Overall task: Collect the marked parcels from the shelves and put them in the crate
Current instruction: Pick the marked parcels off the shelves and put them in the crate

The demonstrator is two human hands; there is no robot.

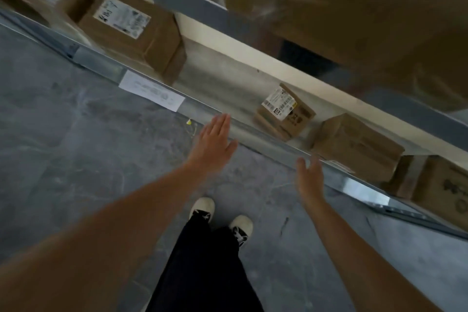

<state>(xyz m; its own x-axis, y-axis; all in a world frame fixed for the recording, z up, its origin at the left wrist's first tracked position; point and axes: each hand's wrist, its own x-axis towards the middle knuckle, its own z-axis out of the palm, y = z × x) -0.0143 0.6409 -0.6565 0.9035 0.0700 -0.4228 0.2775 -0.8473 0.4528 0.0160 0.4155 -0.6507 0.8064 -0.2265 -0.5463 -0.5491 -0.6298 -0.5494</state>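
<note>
Grey concrete floor [76, 159] meets a low metal shelf [202, 106] of cardboard boxes [285, 111]. Left hand [215, 142] and right hand [310, 177] reach toward it, fingers straight, holding nothing.

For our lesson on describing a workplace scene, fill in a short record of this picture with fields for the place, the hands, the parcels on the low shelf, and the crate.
place: grey floor beside metal shelf
left hand: open, fingers straight, holds nothing, near shelf edge
right hand: open, holds nothing, near shelf edge
nearest parcel: small labelled box, between the hands' line of reach, untouched
other parcels: large labelled box to the left; plain box to the right
shelf tag: white paper label on the edge
crate: not in view
</note>
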